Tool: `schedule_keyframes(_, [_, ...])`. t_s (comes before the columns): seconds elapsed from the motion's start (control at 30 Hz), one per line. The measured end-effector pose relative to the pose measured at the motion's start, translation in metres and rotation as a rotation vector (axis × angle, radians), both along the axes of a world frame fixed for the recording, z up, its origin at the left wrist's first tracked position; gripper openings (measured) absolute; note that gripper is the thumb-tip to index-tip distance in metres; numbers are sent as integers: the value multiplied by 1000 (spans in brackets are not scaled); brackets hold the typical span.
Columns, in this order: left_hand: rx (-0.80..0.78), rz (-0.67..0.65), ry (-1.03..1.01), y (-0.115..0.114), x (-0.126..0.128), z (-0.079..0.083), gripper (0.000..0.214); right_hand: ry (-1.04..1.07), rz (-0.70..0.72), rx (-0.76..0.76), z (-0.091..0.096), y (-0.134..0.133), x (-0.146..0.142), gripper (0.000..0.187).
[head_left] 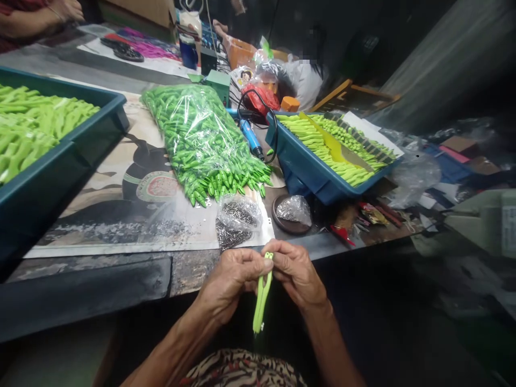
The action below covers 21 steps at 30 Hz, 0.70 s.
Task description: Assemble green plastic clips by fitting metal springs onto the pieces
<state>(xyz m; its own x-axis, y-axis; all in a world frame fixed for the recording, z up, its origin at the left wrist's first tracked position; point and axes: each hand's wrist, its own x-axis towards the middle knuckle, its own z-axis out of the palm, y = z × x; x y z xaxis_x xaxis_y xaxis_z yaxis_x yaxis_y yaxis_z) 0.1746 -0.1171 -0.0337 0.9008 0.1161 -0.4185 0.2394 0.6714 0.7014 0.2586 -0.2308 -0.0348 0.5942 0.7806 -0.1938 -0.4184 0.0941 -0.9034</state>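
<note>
Both my hands are closed around the top end of a light green plastic clip-like piece (263,293) made of two long arms that hang down toward my lap. My left hand (230,279) pinches it from the left. My right hand (295,271) pinches it from the right, fingertips meeting at the joint. They are at the near edge of the table (121,279), just in front of a small clear bag of dark metal parts (236,220).
A large clear bag of green plastic pieces (201,140) lies mid-table. Blue trays of green pieces stand at left (60,172) and right (318,169). A blue power tool (250,135), a small dark dish (291,216) and clutter lie between. Another person's arm (36,19) shows far left.
</note>
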Motion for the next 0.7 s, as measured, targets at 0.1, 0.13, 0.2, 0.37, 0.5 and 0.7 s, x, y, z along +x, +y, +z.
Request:
schedule_keyframes(0.1, [24, -13, -2, -1, 1, -2, 26, 11, -5, 10, -2, 1, 7, 16])
schedule_keyframes(0.13, [32, -19, 5, -2, 0, -2, 26, 15, -10, 14, -3, 1, 9, 16])
schedule_keyframes(0.2, [49, -33, 10, -2, -2, -1, 24, 23, -27, 23, -5, 0, 14, 16])
schedule_keyframes(0.37, [66, -119, 3, -4, -5, 1, 24, 31, -66, 40, -10, -4, 23, 17])
schedule_keyframes(0.5, [85, -124, 6, -7, -2, 0, 26, 31, -70, 35, -15, -8, 28, 17])
schedule_keyframes(0.7, [177, -139, -43, -8, 0, -5, 27, 10, -57, 32, -21, -9, 31, 17])
